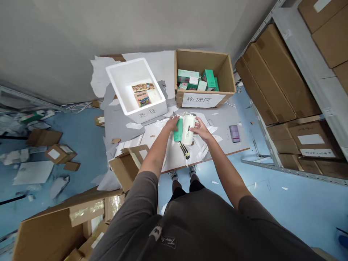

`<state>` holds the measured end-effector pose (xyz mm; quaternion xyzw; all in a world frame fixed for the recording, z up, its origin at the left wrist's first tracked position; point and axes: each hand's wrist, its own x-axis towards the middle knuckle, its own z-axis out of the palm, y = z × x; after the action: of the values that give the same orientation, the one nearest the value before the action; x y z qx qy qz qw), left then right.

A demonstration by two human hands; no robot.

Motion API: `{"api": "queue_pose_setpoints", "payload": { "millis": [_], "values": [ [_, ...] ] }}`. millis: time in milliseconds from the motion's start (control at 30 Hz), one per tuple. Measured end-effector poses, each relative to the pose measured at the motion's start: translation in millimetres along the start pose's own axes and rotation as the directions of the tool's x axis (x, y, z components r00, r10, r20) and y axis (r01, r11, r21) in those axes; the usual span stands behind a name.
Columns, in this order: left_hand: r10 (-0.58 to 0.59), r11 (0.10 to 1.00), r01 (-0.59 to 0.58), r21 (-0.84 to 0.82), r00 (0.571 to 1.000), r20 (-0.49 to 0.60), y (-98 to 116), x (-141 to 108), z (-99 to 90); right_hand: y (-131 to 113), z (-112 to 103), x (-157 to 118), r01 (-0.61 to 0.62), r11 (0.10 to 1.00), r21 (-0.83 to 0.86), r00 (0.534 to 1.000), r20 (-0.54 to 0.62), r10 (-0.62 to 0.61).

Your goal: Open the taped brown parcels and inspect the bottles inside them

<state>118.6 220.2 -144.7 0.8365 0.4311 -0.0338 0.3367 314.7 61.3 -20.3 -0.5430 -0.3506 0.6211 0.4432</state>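
Observation:
My right hand point(200, 129) is closed around the side of a white tumbler point(187, 132) with dark lettering and a metal-coloured rim. Close beside the tumbler, a green box point(178, 131) is gripped near its upper end by my left hand point(172, 124), whose fingertips are partly hidden. Below the two items, on the table, lies a yellow and black utility knife point(185, 150). Crumpled white wrapping point(202, 146) spreads around them, mostly under and right of the tumbler.
A white foam box point(133, 114) with colourful packets stands back left. Beside it, a labelled cardboard box point(205, 98) holds several green and white boxes. A pixelated purple item point(235, 133) lies at right. Open cartons point(40, 232) sit lower left; loaded shelving point(299, 40) flanks the right.

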Motion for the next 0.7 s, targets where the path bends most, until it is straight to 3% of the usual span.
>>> {"api": "queue_pose_setpoints", "payload": {
  "millis": [100, 200, 333, 433, 567, 700],
  "values": [
    [-0.101, 0.982, 0.076, 0.176, 0.985, 0.142, -4, 13, -5.2, 0, -7, 6, 0.007, 1.000, 0.013, 1.000, -0.020, -0.007],
    [-0.046, 0.980, 0.031, 0.197, 0.996, 0.073, -8, -6, -16.3, -4, -9, 9, 0.010, 1.000, 0.021, 0.999, -0.030, -0.010],
    [0.041, 0.991, -0.032, 0.131, 0.997, -0.068, -10, -71, -30.7, -8, -2, 9, 0.030, 0.999, 0.037, 1.000, -0.004, -0.030],
    [0.059, 0.995, -0.044, 0.095, 0.984, -0.166, 0, -134, -28.8, -7, 13, 6, 0.062, 0.997, 0.044, 0.998, 0.030, -0.064],
    [0.014, 0.996, 0.012, 0.091, 0.960, -0.280, 24, -212, -2.7, 3, 45, -4, 0.119, 0.992, 0.028, 0.991, 0.058, -0.121],
    [-0.144, 0.989, 0.150, -0.006, 0.931, -0.336, 33, -265, 31.6, 18, 77, -18, 0.148, 0.989, -0.022, 0.989, 0.035, -0.147]
  ]
}}
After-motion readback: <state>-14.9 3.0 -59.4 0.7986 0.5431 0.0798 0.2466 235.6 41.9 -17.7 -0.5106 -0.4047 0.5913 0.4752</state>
